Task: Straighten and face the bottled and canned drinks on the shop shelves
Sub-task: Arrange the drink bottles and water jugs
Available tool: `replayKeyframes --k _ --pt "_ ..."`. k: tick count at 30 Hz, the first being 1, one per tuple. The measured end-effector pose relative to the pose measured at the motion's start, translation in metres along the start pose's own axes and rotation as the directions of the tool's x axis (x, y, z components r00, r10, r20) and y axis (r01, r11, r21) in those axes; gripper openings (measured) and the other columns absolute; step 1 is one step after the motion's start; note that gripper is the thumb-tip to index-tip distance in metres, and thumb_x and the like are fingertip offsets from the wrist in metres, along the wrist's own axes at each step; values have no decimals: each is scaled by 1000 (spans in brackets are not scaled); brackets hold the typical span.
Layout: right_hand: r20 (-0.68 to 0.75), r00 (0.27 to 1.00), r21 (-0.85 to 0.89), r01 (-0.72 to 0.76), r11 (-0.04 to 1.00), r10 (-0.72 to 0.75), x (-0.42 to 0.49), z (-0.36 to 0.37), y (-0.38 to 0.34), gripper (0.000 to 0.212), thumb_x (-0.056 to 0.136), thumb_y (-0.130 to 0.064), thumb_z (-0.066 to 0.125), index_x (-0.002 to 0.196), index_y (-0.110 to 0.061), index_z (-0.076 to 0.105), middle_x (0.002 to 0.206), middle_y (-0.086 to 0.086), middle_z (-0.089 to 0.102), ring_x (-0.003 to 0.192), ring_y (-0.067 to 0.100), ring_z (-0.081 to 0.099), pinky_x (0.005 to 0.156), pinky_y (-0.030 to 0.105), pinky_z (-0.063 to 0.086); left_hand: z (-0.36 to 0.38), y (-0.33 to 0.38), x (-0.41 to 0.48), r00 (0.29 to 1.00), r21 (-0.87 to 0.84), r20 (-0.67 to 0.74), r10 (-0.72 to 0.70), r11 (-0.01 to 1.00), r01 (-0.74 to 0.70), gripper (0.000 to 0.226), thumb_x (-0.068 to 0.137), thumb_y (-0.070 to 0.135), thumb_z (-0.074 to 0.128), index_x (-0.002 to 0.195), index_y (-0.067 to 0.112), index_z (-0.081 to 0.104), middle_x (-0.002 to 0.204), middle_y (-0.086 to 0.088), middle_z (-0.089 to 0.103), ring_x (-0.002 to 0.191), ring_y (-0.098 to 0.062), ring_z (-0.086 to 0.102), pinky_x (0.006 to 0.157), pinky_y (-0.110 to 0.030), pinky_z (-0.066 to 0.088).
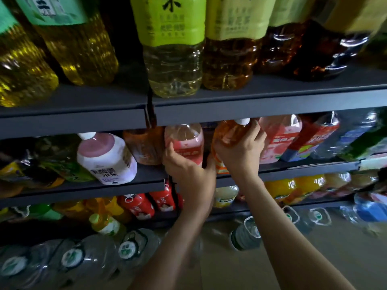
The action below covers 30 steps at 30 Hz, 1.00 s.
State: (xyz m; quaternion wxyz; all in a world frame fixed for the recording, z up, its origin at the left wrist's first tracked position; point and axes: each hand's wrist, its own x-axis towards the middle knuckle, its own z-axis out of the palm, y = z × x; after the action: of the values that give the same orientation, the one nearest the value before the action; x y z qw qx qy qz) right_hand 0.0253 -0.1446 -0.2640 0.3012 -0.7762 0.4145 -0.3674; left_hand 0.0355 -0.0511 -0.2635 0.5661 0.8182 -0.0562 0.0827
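On the middle shelf (303, 167) my left hand (186, 170) grips a pink-labelled drink bottle (185, 139) low on its body. Right beside it my right hand (240, 151) grips an orange drink bottle (230, 132) with a white cap, which leans to the right under the shelf above. The two hands almost touch. More pink and red labelled bottles (280, 139) stand to the right, and a white and pink yoghurt-drink bottle (104, 158) stands to the left.
The top shelf (251, 103) carries large tea bottles with green labels (173, 47). Lower shelves hold red bottles (138, 206) and orange juice bottles (293, 189). Big clear water bottles (88, 256) crowd the floor below my arms.
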Motion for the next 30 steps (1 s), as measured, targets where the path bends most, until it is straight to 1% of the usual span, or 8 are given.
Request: replayKeyframes --k 5,8,11,15,18,23,28,30 --pt "-65 993 191 -83 978 97 -17 -26 14 94 61 -27 83 136 -5 32 119 7 37 116 29 37 99 34 32 4 1 -15 996 31 -30 82 996 -81 88 65 12 82 136 -1 31 137 -24 31 129 -35 29 108 -23 20" --pt "-17 975 254 -209 945 220 -20 -53 27 93 63 -28 84 138 -11 31 118 -1 32 119 18 35 100 28 32 7 -1 -35 954 35 124 273 960 -279 84 63 5 81 132 0 34 134 -17 36 126 -30 36 108 -28 28" --pt "44 963 274 -268 924 266 -23 -81 40 88 65 -33 83 137 -20 35 120 -3 37 120 14 37 99 28 34 13 -3 -49 862 -21 333 383 917 -399 77 69 5 73 135 7 33 131 -8 38 125 -19 36 107 -17 27" --pt "61 951 245 -309 919 304 -24 -113 56 86 63 -33 84 135 -21 38 120 -3 40 121 14 38 98 28 34 27 13 -58 853 -24 444 273 956 -293 55 79 6 60 132 8 45 124 1 45 118 -8 41 96 1 22" --pt "55 951 228 -308 924 303 -14 -133 64 88 62 -26 84 136 -21 37 121 -4 37 121 14 37 96 27 32 43 25 -66 875 49 428 226 961 -272 43 84 3 61 126 7 52 118 -9 55 111 -22 53 87 -6 29" --pt "3 956 221 -288 932 295 10 -166 85 92 62 -28 85 139 -19 34 125 -1 36 121 13 36 96 24 29 81 50 -87 906 53 404 128 985 -162 43 89 16 61 130 16 47 120 1 47 109 -18 52 82 -18 36" --pt "-23 955 214 -285 934 296 26 -189 112 93 62 -30 85 140 -19 34 119 -7 32 121 11 34 89 16 23 118 67 -98 940 31 336 65 996 -80 46 87 13 64 128 10 44 125 -8 46 110 -23 53 83 -18 36" --pt "-5 954 213 -291 933 299 32 -195 120 93 63 -29 86 139 -19 34 119 -7 31 121 13 35 91 19 25 128 69 -101 947 27 310 87 995 -101 49 84 13 66 128 8 45 123 -10 46 110 -25 52 85 -21 40"
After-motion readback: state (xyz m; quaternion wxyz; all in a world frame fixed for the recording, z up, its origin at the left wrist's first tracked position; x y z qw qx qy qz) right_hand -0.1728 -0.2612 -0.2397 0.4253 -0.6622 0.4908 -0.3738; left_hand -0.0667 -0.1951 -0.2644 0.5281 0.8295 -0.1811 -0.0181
